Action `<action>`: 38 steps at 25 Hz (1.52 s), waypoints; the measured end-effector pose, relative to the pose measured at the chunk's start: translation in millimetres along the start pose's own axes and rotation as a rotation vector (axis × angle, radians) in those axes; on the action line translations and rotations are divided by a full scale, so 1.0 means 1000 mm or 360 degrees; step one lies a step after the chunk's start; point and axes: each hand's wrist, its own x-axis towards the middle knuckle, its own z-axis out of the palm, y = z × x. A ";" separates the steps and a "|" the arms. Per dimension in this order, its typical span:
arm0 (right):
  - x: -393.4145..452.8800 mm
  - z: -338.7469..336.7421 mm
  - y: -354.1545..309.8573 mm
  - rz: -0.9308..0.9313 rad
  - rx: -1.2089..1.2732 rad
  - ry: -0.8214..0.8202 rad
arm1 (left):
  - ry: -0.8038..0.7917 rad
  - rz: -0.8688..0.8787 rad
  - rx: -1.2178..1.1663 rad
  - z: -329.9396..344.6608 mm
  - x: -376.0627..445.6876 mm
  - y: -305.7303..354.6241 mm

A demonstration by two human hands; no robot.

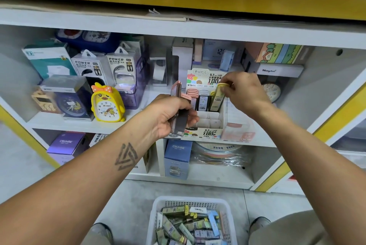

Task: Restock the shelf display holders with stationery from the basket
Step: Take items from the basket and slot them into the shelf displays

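A cardboard display holder (210, 124) for pencil-lead cases stands on the middle shelf, with white divider slots at its front and several pink, grey and yellow cases standing at its back. My right hand (244, 91) pinches the top of a yellow-capped lead case (217, 98) that stands in a slot on the holder's right side. My left hand (168, 115) grips a small bunch of pink-capped lead cases (177, 92) just left of the holder. On the floor below sits a white plastic basket (158, 211) full of loose lead cases.
Boxed power banks (89, 65), a yellow duck alarm clock (107, 104) and other boxed clocks fill the shelf's left part. A pink-and-white box (240, 126) stands against the holder's right side. Purple and blue boxes sit on the lower shelf. My shoes flank the basket.
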 end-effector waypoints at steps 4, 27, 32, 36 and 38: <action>0.000 0.006 0.001 -0.0053 -0.0018 -0.0014 | -0.0017 0.0000 0.0009 0.001 -0.001 -0.002; -0.001 -0.003 -0.026 0.0626 0.1589 -0.0286 | -0.0033 0.0062 -0.0115 -0.016 -0.003 0.010; 0.002 -0.001 -0.025 0.0479 0.1239 -0.0289 | 0.0251 0.0076 -0.0036 -0.029 0.001 0.014; 0.005 -0.005 -0.021 0.0420 0.1145 -0.0266 | 0.0334 0.0092 0.0010 -0.034 0.001 0.016; 0.008 -0.003 -0.020 0.0376 0.0959 -0.0345 | 0.0282 0.0088 0.0048 -0.032 -0.001 0.016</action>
